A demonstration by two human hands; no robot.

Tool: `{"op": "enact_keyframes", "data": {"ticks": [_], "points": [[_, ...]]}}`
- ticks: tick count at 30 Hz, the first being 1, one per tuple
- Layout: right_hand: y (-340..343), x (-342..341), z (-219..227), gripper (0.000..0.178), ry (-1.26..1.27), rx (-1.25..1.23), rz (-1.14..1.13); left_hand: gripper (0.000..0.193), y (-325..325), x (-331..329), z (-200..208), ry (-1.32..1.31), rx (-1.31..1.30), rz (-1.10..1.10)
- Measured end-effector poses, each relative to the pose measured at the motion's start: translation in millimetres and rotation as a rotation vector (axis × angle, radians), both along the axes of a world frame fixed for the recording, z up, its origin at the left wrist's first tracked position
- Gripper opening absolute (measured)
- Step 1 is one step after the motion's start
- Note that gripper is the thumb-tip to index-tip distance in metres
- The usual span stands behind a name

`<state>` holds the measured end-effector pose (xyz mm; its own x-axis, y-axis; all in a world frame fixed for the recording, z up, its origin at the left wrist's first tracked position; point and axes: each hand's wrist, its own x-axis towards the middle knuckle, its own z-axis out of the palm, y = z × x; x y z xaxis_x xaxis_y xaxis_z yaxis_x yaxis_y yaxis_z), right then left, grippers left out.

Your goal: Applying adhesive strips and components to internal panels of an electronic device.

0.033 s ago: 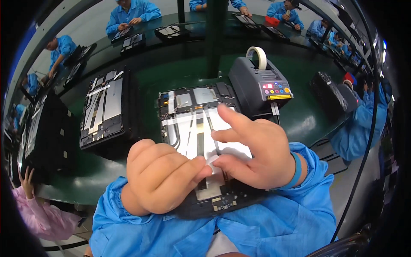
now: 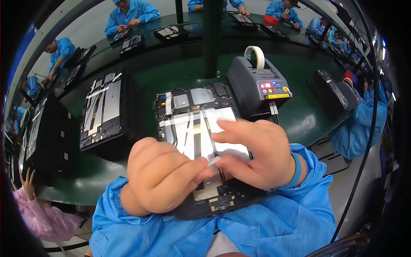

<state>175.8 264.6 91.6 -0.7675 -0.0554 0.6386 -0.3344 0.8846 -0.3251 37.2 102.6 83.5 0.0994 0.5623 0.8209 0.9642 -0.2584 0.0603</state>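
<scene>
Pinched in the closed fingers of my left hand [image 2: 162,175] is a short whitish piece of tape [image 2: 213,161]. The thumb of my right hand [image 2: 263,156] touches the tape's other end, while its other fingers stretch forward, apart from the thumb. Both hands hover over an opened flat electronic device [image 2: 202,96], shaped like a tablet, with silver battery cells, black cables and circuit boards showing. A strip of pale tape [image 2: 175,119] crosses its upper left part. My hands hide part of its lower half.
A grey tape dispenser [image 2: 257,85] with a cream tape roll [image 2: 258,56] stands behind right. To the left are two stacks of similar devices, one nearer [image 2: 102,113] and one at the edge [image 2: 45,132]. A dark post [image 2: 212,38] rises behind. Co-workers in blue sit around the green table [image 2: 188,60].
The device appears slightly further left beneath my hands. My right index finger has lowered a little toward the thumb. The tape remains in my left hand's pinch.
</scene>
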Motion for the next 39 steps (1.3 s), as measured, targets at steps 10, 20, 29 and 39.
{"op": "enact_keyframes", "data": {"ticks": [10, 20, 29, 39], "points": [[64, 15, -34, 0.005, 0.323, -0.523, -0.206, 0.053, 90, -21, 23, -0.273, -0.512, 0.019], [92, 0, -58, 0.013, -0.090, -1.059, 0.001, 0.028, 120, -46, 11, -0.058, -0.749, 0.007], [108, -72, -57, 0.031, -0.201, -0.646, -0.181, 0.029, 99, -47, 6, -0.096, -0.702, 0.100], [116, -67, -43, 0.037, -0.245, -0.667, -0.173, 0.027, 95, -50, -1, 0.081, -0.613, 0.205]]}}
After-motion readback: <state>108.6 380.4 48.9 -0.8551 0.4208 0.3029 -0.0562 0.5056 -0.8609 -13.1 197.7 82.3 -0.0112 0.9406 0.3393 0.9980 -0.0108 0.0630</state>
